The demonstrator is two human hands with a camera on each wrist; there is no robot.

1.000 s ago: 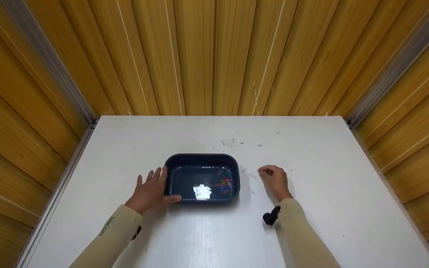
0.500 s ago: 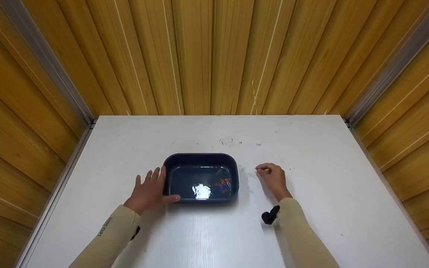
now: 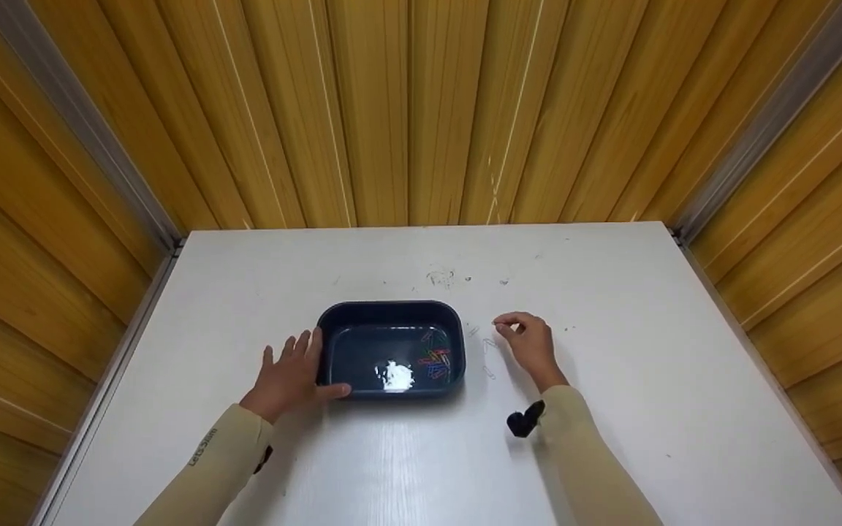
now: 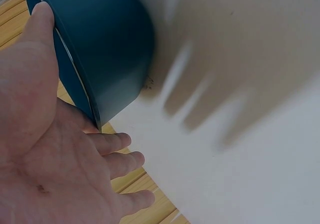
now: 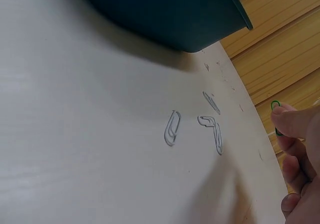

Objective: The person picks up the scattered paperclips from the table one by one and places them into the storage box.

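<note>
A dark blue rectangular bin stands on the white table, with several coloured paper clips in its right end. My left hand rests against the bin's left side, fingers straight and spread, thumb on the near rim; the left wrist view shows its bare palm. Between thumb and forefinger my right hand pinches a green paper clip, to the right of the bin and raised above the table. Several white paper clips lie on the table between the bin and my right hand.
Dark scuff marks dot the white table behind the bin. Yellow wood-grain panels border the table at the back and both sides. A black wrist camera sticks out by the right sleeve.
My right hand has lifted a little and shifted slightly toward the bin with the pinched clip. The left hand and the bin stay together, while the head view has drifted slightly.
</note>
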